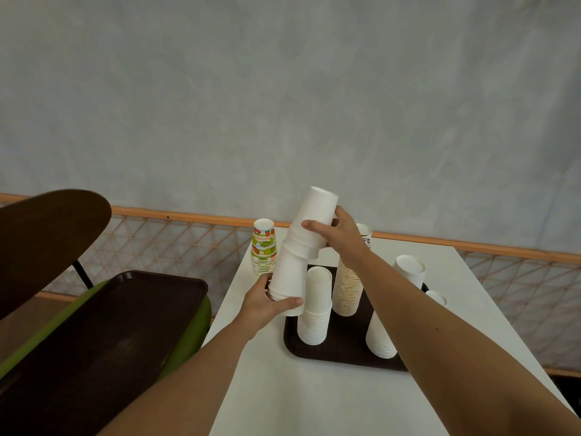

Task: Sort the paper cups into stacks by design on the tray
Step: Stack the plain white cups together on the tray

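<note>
Both grip tilted white stack [298, 256] — left hand [267, 306] low, right hand [339, 234] high, fingers [290, 302] curled — fruit-print stack [264, 247] beside.

café or canteen corner: brown serving trays [341, 352], tall paper cup stacks [315, 313], white table [314, 401], green-seated chair [206, 309]

We find no text, brand, number or sign that we can read. The nearest thing to one is a small black mark on the printed cup [366, 237] behind the right hand [341, 234]. It is too small and half hidden, so we cannot tell whether it is lettering. The fruit-patterned stack [264, 243] bears pictures only, and the tilted white stack [314, 212] is blank.
</note>
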### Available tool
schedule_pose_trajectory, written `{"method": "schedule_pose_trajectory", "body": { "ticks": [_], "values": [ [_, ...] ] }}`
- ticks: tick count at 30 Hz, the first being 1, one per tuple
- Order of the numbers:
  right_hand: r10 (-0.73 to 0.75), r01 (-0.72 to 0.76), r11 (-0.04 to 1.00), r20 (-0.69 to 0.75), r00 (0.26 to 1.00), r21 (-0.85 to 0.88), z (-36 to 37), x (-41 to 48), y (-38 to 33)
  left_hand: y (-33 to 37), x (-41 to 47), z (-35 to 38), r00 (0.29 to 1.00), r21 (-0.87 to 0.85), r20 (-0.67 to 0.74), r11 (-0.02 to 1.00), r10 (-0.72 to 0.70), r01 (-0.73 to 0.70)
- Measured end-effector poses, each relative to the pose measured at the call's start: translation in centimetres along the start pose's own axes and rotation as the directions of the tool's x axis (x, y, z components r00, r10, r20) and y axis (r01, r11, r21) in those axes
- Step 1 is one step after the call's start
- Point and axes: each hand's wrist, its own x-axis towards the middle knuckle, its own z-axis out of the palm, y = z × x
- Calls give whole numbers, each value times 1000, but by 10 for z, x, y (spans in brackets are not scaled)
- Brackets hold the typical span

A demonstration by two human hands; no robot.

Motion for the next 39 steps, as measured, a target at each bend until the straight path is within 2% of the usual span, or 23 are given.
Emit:
{"method": "schedule_pose_trajectory", "body": {
  "ticks": [2, 6, 9, 17, 24, 26, 31, 34, 39],
  "values": [
    [-35, 35, 999, -78, 996, 3, -6, 1, -5, -6, 1, -2, 1000, -2, -7, 1000, -13, 13],
    [-96, 78, 990, -164, 982, -116, -14, -2, -1, -16, 1, -6, 998, 1, -31, 999, -48, 48],
    [-75, 43, 974, -137, 988, -223, -13, -8, 18, -19, 0, -7, 997, -11, -44, 998, -56, 55],
    [39, -51, 935, -41, 998, -350, -3, -29, 67, -18, 5, -9, 996, -82, -52, 995, -68, 63],
    [108, -87, 940, 46, 993, -330, -5, -32, 79, -17, 9, -9, 997, -87, -49, 995, -52, 48],
    [78, -59, 948, 48, 996, -312, -5, -29, 73, -15, 10, -8, 998, -112, -48, 993, -48, 42],
    [-102, 88, 943, -28, 994, -321, -2, -21, 51, 4, 17, -3, 999, -163, -54, 987, -7, -2],
    [-144, 151, 945, 45, 989, -290, -1, -18, 34, 20, 23, 0, 998, -189, -50, 981, 37, -46],
    [-26, 97, 948, 230, 973, -303, -2, -10, 16, 50, 27, 8, 992, -212, -32, 969, 125, -129]
  ]
}}
